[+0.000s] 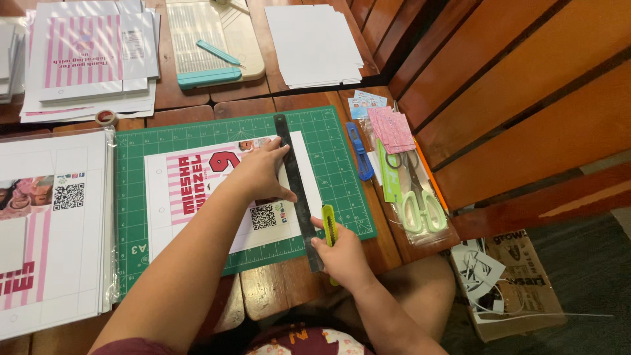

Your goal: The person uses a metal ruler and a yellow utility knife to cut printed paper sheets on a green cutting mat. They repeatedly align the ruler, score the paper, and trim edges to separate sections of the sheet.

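My left hand (pixel 263 172) presses flat on the ruler (pixel 297 190) over the printed sheet (pixel 197 190) on the mat (pixel 335 151); my right hand (pixel 342 253) grips the knife (pixel 329 227) at the ruler's near end. I judge this edge nearly cut; other edges look untrimmed.

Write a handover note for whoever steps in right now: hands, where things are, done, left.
Left hand: pressed flat on the black ruler, pinning it over the printed sheet on the green mat.
Right hand: gripping the yellow knife at the ruler's near end, on its right edge.
Nearby: scissors and a blue cutter right of the mat, a stack of printed sheets to its left.
Done: ruler lined up along the sheet's right side.
Left: no finished cut shows along the ruler; the sheet looks whole.
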